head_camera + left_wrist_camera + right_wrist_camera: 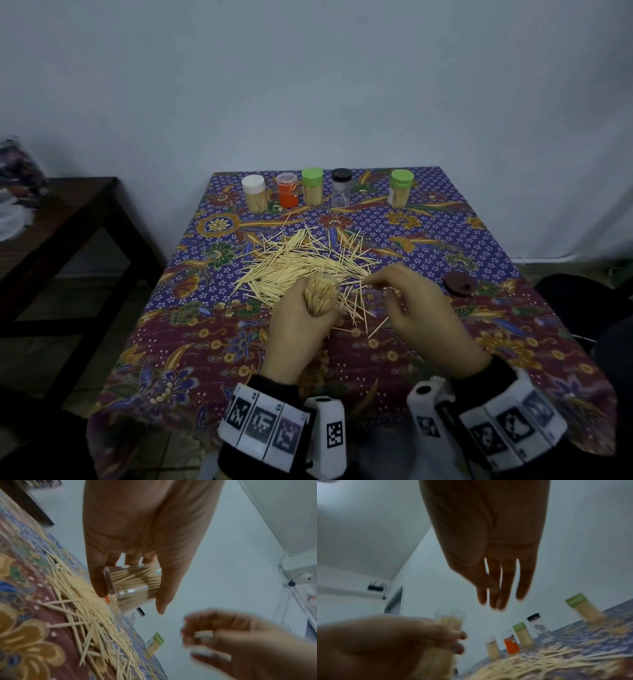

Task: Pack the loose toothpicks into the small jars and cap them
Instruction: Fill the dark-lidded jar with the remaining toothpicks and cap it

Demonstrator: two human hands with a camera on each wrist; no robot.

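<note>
A: What is worn on the left hand (301, 329) side, lower centre of the head view?

B: A black sleeve (274, 382), then a white wrist band (263, 431) printed with square black-and-white code markers, and a white camera block (329, 435) bearing one more marker.

A: And by the right hand (424, 318), lower right?

B: A black cuff (489, 377), a matching white marker band (513, 431), and a white camera housing (428, 407) with a dark round lens.

The left hand (137, 534) holds a toothpick-filled jar (135, 585) (clear-walled) above loose toothpicks (82, 615).
</note>
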